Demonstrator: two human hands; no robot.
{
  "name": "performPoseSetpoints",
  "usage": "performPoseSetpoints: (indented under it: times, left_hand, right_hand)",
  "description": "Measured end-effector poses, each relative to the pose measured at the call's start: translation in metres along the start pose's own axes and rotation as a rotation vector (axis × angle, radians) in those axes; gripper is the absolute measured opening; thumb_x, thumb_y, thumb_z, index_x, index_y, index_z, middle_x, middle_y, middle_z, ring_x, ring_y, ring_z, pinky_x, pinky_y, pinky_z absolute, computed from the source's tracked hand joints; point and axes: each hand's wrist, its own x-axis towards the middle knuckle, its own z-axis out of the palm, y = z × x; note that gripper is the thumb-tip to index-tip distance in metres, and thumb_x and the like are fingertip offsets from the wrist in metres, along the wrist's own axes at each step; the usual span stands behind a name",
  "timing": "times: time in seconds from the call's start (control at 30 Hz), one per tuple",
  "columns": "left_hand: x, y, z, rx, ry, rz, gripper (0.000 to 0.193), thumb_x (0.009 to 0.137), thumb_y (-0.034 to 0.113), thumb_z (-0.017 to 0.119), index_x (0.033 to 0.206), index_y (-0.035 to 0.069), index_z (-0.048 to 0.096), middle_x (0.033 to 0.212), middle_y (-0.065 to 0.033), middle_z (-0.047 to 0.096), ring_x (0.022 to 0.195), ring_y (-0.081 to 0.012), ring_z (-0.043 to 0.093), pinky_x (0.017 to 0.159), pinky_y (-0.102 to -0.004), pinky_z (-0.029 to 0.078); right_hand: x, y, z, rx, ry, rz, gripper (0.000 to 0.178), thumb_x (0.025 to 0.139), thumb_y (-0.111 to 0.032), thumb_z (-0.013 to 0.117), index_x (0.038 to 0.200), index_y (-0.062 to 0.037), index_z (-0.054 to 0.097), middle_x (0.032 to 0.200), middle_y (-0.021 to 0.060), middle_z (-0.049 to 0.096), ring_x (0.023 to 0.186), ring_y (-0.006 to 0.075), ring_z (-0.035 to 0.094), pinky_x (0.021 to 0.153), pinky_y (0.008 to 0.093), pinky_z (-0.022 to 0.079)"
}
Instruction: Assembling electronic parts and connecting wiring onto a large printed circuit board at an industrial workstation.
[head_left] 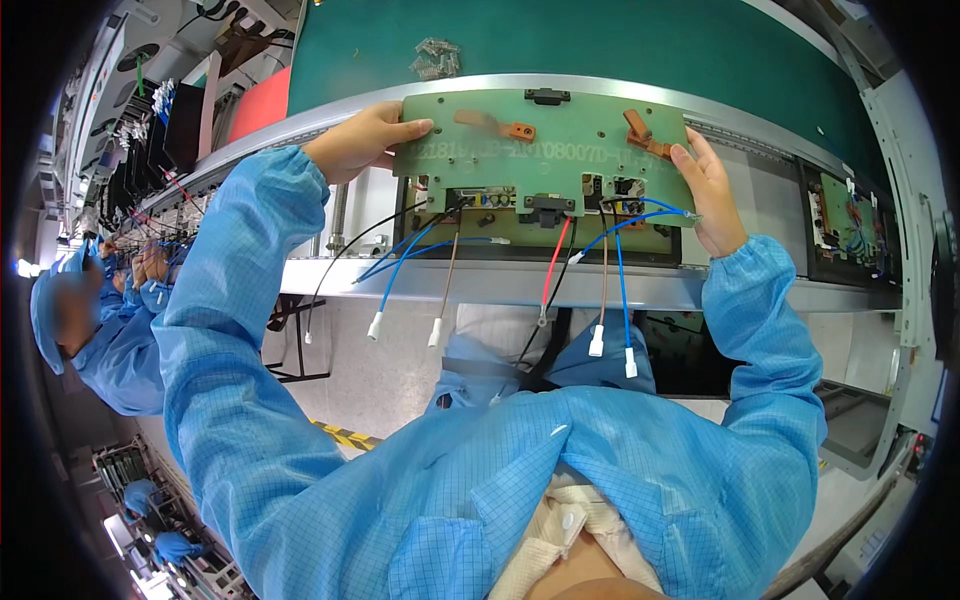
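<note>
Green plate (560, 165) held between two hands, in front of the chest and over the metal rail (460, 278); its long axis is laid crosswise to the body, left to right, with a slight dip toward the right. Neither hand is nearer: a short end is taken up by each. The left end is gripped by the left hand (362, 140), thumb laid over the top face, the other fingers mostly hidden beneath. The right end is pinched by the right hand (712, 195), which is set a little lower and closer to the body; the thumb is pressed by the edge and the fingers are curled round the far side. From the left hand the plate is extended rightward; from the right hand, leftward. A ring terminal on blue wires (650, 212) is seen just beside the right palm; whether it is touched cannot be told. Along the near long edge, loose leads are hung toward the lap, among them a red wire (555, 262) and a brown wire (604, 285). Beneath the plate, part of a lower board (645, 242) is shown; whether the two are in contact cannot be made out. Beyond the far edge, small metal parts (436, 58) are heaped on the green mat (650, 45).
</note>
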Motion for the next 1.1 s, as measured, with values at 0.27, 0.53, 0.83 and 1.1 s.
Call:
performPoseSetpoints:
  times: [0.27,0.53,0.83,1.1]
  left_hand:
    - [0.01,-0.004,0.001,-0.002,0.008,0.002,0.045,0.094,0.035,0.055,0.127,0.004,0.049,0.118,-0.0073,0.057,0.106,-0.0171,0.055,0.09,-0.0361,0.046]
    - [0.012,-0.003,0.0,0.023,0.009,0.014,0.04,0.096,0.034,0.053,0.124,0.007,0.049,0.111,-0.0037,0.059,0.102,-0.011,0.057,0.089,-0.0346,0.048]
    - [0.009,-0.004,0.007,-0.019,0.013,0.002,0.046,0.093,0.032,0.058,0.126,0.002,0.048,0.115,-0.0087,0.058,0.106,-0.0178,0.056,0.09,-0.0369,0.048]
    - [0.011,-0.007,0.014,-0.072,-0.032,0.008,0.049,0.088,0.022,0.066,0.127,0.0,0.046,0.117,-0.0109,0.056,0.109,-0.0206,0.056,0.09,-0.0393,0.049]
  right_hand:
    - [0.001,0.0,-0.004,-0.002,0.027,0.0,0.052,0.095,-0.031,0.055,0.134,-0.0015,0.039,0.123,0.0094,0.056,0.107,0.0124,0.056,0.09,0.0245,0.046]
    - [-0.001,0.002,-0.004,-0.003,0.02,-0.003,0.049,0.096,-0.027,0.053,0.134,-0.0013,0.038,0.124,0.0096,0.055,0.109,0.0133,0.055,0.091,0.0255,0.045]
    - [-0.001,0.0,-0.008,-0.014,0.002,0.002,0.049,0.096,-0.027,0.053,0.134,-0.0011,0.037,0.124,0.0103,0.055,0.109,0.0137,0.055,0.091,0.0256,0.045]
    - [-0.001,0.004,-0.011,-0.04,0.006,-0.007,0.049,0.096,-0.026,0.053,0.135,-0.0012,0.037,0.124,0.0111,0.055,0.111,0.0142,0.054,0.093,0.0259,0.043]
